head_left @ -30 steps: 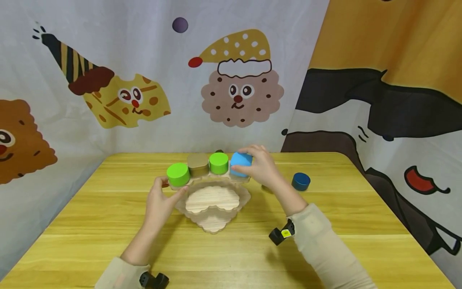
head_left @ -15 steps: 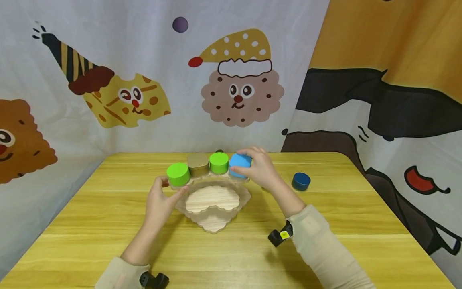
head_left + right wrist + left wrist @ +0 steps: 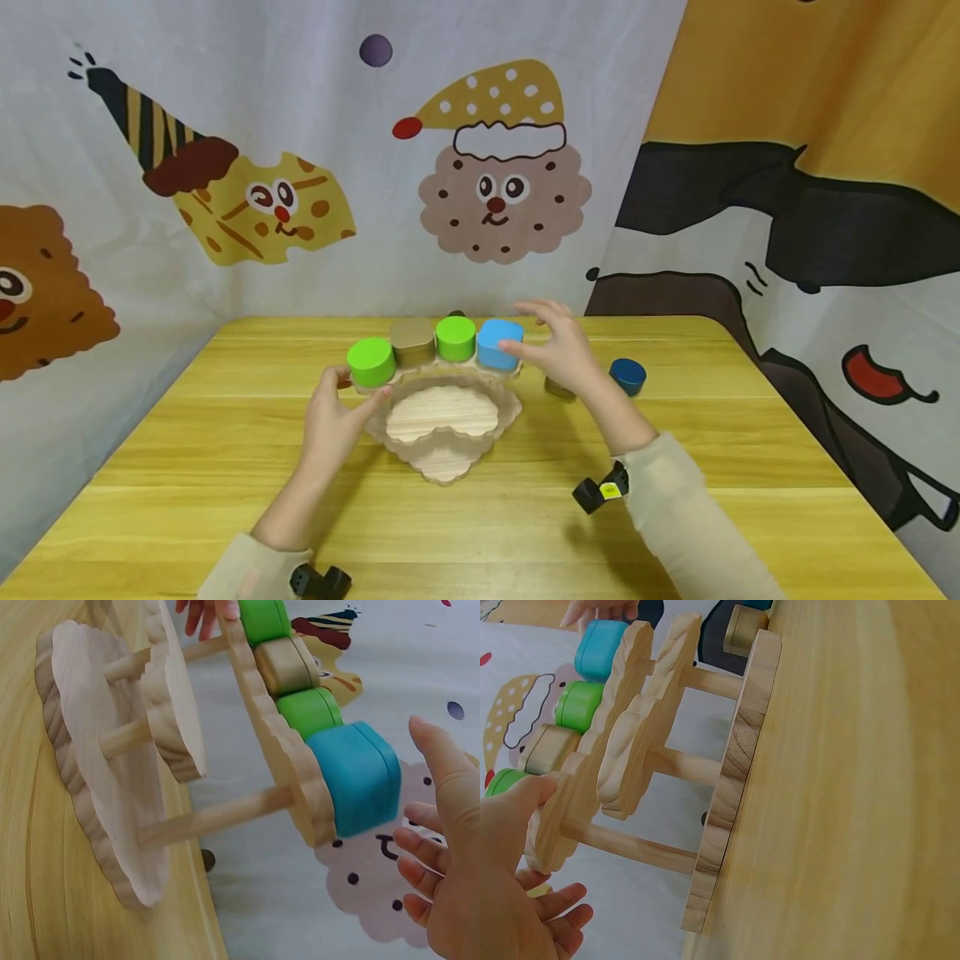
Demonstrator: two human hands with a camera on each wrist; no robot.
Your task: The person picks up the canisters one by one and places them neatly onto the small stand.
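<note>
A tiered wooden stand (image 3: 442, 414) with scalloped edges stands on the table, its levels joined by round dowels (image 3: 630, 846). Along its top tier sit a green round block (image 3: 371, 361), a gold-brown block (image 3: 412, 343), another green round block (image 3: 455, 338) and a light blue block (image 3: 497, 343). My left hand (image 3: 333, 421) grips the left end of that tier, thumb above and index finger below. Just right of the blue block is my right hand (image 3: 566, 357), fingers spread and holding nothing; the right wrist view shows a gap between hand and block (image 3: 356, 778).
On the table (image 3: 510, 533), right of the stand, lie a dark blue round block (image 3: 627, 377) and a gold-brown block (image 3: 559, 389), partly covered by the right forearm. A cartoon-printed curtain (image 3: 300, 100) hangs behind the table's far edge.
My right hand has let go of the light blue block and moved slightly right, its fingers opening. The block stays on the top tier. My left hand keeps its place.
</note>
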